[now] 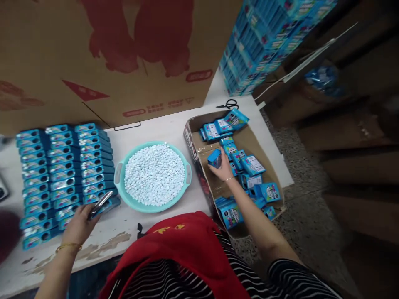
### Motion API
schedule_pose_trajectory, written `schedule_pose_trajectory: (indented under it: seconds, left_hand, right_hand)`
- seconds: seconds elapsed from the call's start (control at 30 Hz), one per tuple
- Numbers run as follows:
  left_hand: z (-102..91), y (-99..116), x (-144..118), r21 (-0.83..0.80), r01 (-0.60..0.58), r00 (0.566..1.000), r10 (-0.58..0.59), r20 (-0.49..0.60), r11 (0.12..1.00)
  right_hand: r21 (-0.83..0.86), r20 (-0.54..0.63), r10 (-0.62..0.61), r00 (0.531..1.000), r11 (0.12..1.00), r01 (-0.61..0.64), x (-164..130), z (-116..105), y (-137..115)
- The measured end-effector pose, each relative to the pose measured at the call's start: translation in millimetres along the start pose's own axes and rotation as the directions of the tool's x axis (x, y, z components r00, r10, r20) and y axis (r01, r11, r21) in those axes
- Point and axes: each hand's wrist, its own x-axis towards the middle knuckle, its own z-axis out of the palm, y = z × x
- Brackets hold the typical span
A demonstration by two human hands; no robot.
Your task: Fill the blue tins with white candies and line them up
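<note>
Right of the teal basin (118, 174) of pale tablets (154, 174), inside the open cardboard tray (190, 137), the right hand (223, 168) grips a small blue tin (215, 158); fingers curl around it, thumb side toward the basin, so the tin sits at the fingertips, up and slightly toward the basin from the palm. Tin's long axis looks tilted, running roughly across the tray, but it's small and blurred, so exact tilt can't be told. Loose blue packs (252, 164) lie scattered on the far side of that hand from the basin, and more blue packs at the tray's upper end (222, 124). Left of the basin, the left hand (79, 226) rests at the near edge of the rows of open blue tins (67, 174), fingers closed on a flat shiny metal piece (100, 204), which points up and back toward the basin; whether it is a scoop or a lid can't be told. Basin lies between the two hands; the left hand's tool tip is just beside the basin rim, the right hand sits a bit farther off across the tray wall. Behind the basin stands a big brown carton (124, 54); scissors (229, 104) lie on the white table (162, 124) past the tray; stacked blue boxes (262, 41) sit farther back.
</note>
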Motion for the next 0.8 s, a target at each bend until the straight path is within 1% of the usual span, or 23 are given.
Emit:
schedule_pose_trajectory:
  seconds: [0.03, 0.07, 0.1, 0.13, 0.17, 0.2, 0.23, 0.27, 0.3, 0.33, 0.37, 0.4, 0.47, 0.5, 0.53, 0.6, 0.67, 0.73, 0.77, 0.8]
  left_hand:
    - [2.7, 2.6, 1.4, 0.03, 0.02, 0.999, -0.019, -0.041, 0.999]
    - [3.1, 6.8, 0.7, 0.062, 0.053, 0.994, -0.047, -0.096, 0.997]
    - [1.6, 12.5, -1.7, 0.084, 0.089, 0.985, -0.075, -0.158, 0.992]
    - [-1.1, 19.3, -5.2, 0.091, 0.116, 0.971, -0.094, -0.218, 0.989]
    - [-4.6, 27.1, -9.2, 0.083, 0.121, 0.962, -0.096, -0.256, 0.989]
    - [-8.4, 35.7, -13.1, 0.057, 0.097, 0.962, -0.079, -0.261, 0.994]
    - [-12.0, 45.2, -16.7, 0.017, 0.047, 0.972, -0.042, -0.233, 0.999]
    - [-15.1, 55.6, -19.6, -0.028, -0.021, 0.985, 0.015, -0.175, 0.999]
    - [-17.2, 67.1, -21.6, -0.073, -0.092, 0.992, 0.084, -0.095, 0.993]
    - [-18.3, 79.5, -22.6, -0.105, -0.148, 0.989, 0.148, -0.011, 0.983]
    - [-17.9, 92.7, -22.6, -0.113, -0.187, 0.978, 0.196, 0.071, 0.976]
    - [-16.1, 106.5, -21.4, -0.096, -0.208, 0.964, 0.221, 0.151, 0.973]
    - [-7.5, 133.8, -15.8, -0.003, -0.195, 0.938, 0.187, 0.291, 0.981]
    - [-0.8, 146.4, -11.7, 0.031, -0.18, 0.926, 0.159, 0.343, 0.983]
    - [7.2, 157.7, -6.9, 0.046, -0.157, 0.924, 0.13, 0.361, 0.987]
    - [26.1, 176.0, 3.5, 0.048, -0.125, 0.928, 0.1, 0.359, 0.991]
    - [46.2, 188.7, 14.2, 0.025, -0.103, 0.939, 0.089, 0.332, 0.994]
    - [64.3, 197.3, 23.9, -0.014, -0.09, 0.948, 0.09, 0.305, 0.996]
    - [71.7, 200.2, 27.9, -0.039, -0.086, 0.953, 0.094, 0.287, 0.995]
    - [77.6, 202.2, 31.1, -0.064, -0.084, 0.959, 0.098, 0.267, 0.994]
  right_hand:
    - [0.102, -0.053, 0.005, 0.999, 0.995, 0.001, -3.9, -6.4, -12.5]
    - [0.231, -0.096, 0.042, 0.994, 0.973, -0.019, -8.2, -12.5, -26.2]
    - [0.385, -0.119, 0.107, 0.987, 0.921, -0.053, -12.5, -17.9, -40.7]
    - [0.547, -0.109, 0.185, 0.977, 0.832, -0.097, -16.5, -22.3, -55.7]
    - [0.694, -0.063, 0.261, 0.963, 0.706, -0.145, -20.2, -25.7, -70.6]
    - [0.807, 0.011, 0.318, 0.948, 0.556, -0.196, -23.6, -27.8, -84.8]
    - [0.88, 0.104, 0.349, 0.931, 0.404, -0.25, -26.9, -28.7, -98.2]
    - [0.915, 0.204, 0.357, 0.912, 0.263, -0.307, -30.6, -28.4, -110.2]
    - [0.919, 0.302, 0.346, 0.889, 0.144, -0.368, -35.2, -26.9, -120.9]
    - [0.902, 0.391, 0.325, 0.861, 0.05, -0.429, -41.1, -24.6, -130.3]
    - [0.876, 0.466, 0.304, 0.831, -0.022, -0.483, -48.4, -21.5, -138.4]
    - [0.845, 0.528, 0.28, 0.802, -0.075, -0.529, -57.4, -18.1, -145.3]
    - [0.78, 0.625, 0.219, 0.749, -0.14, -0.609, -79.1, -11.3, -156.5]
    - [0.745, 0.667, 0.181, 0.723, -0.159, -0.648, -91.0, -8.5, -160.6]
    - [0.708, 0.705, 0.138, 0.695, -0.17, -0.685, -102.7, -6.4, -163.6]
    - [0.64, 0.765, 0.053, 0.641, -0.17, -0.749, -122.7, -4.4, -165.5]
    - [0.6, 0.795, -0.001, 0.607, -0.154, -0.785, -134.5, -5.9, -160.2]
    - [0.56, 0.821, -0.052, 0.569, -0.123, -0.819, -137.2, -11.6, -146.9]
    - [0.532, 0.836, -0.09, 0.541, -0.106, -0.84, -135.8, -15.9, -137.8]
    - [0.496, 0.854, -0.136, 0.503, -0.085, -0.864, -133.3, -21.1, -127.7]
